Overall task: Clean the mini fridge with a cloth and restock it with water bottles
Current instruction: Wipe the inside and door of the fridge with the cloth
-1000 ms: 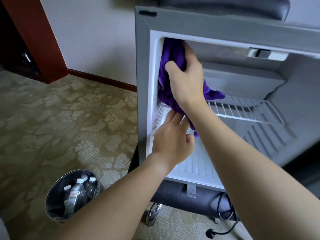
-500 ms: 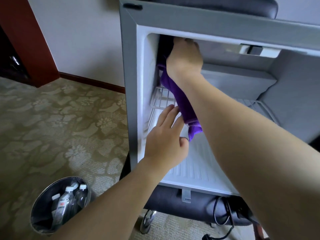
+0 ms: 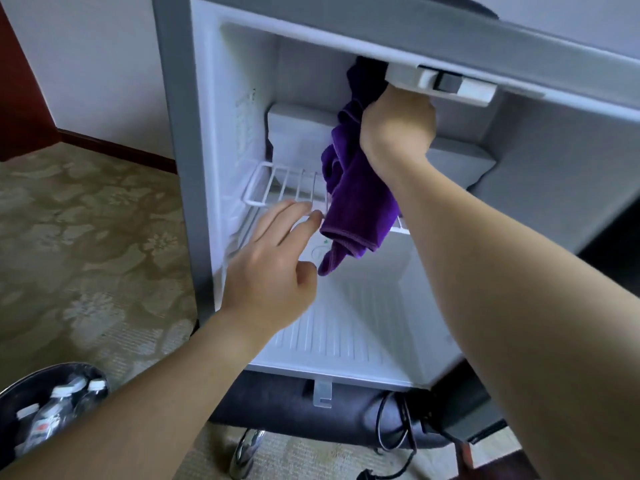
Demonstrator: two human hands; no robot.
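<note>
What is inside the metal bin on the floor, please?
The metal bin holds water bottles with white caps. At least three caps show; the left forearm and the picture's edge cover the rest, so the exact count is unclear.

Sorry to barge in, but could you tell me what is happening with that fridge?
A person is wiping inside the open white mini fridge. The right hand holds a purple cloth up near its ceiling, while the left hand rests at the white wire shelf. Clear plastic water bottles wait in a round metal bin.

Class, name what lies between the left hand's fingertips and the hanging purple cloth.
Head view: nothing. The left hand reaches almost to the purple cloth, its fingertips by the wire shelf.
</note>
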